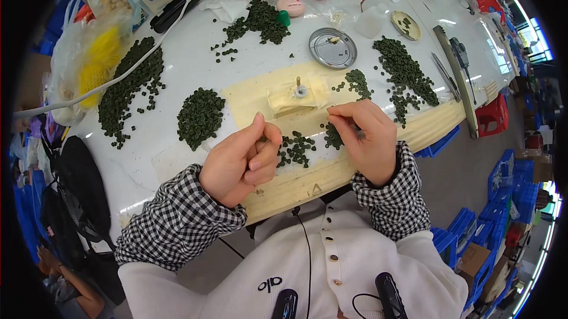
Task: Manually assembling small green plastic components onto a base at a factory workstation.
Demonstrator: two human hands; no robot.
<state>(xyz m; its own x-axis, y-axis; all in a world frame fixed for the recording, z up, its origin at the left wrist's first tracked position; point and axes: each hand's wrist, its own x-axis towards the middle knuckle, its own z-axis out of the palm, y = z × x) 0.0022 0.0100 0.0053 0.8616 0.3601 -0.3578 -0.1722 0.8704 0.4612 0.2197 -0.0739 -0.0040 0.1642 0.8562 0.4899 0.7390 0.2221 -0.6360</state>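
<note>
My left hand [242, 162] is raised over the near edge of the table with its fingers curled in. Whatever lies inside those fingers is hidden. Thumb and forefinger of my right hand [370, 135] are pinched together, and anything between them is too small to make out. Beyond and between both hands sits a pale block wrapped in clear film [287, 104], with an upright brown pin [299, 81] on it and a round greyish piece at the pin's foot. Small dark green round parts [296, 149] lie scattered between my hands, and more are partly hidden beside my right fingers.
Larger heaps of green parts lie at left [200, 117], far left [131, 88], back [260, 23] and right [405, 67]. A round metal lid [332, 48] rests behind the block. A white cable [127, 73] crosses the left side. Tweezers [447, 76] lie far right.
</note>
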